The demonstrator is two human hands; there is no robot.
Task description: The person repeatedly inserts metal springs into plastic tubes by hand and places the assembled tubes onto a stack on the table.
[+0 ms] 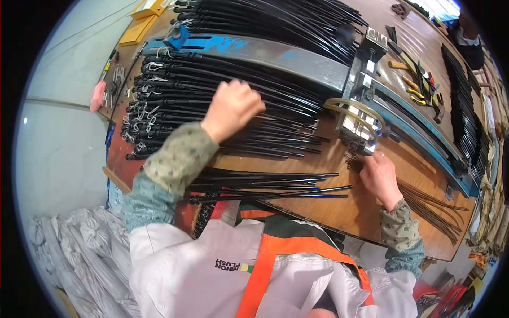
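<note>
In the head view, the person's left hand (233, 108) is curled above long, thin, glossy black rods (286, 91), which extend to both sides of it; whether it pinches one cannot be told. The right hand (379, 177) has its fingers bent together just beside a silver metal fixture (360, 123), its grip unclear. Thin brown strips (432, 212) lie right of that hand on the brown wooden surface (339, 212).

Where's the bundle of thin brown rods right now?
Head view, right side: the thin brown rods lie fanned out on the wooden tabletop, just right of the person's right hand.
</note>
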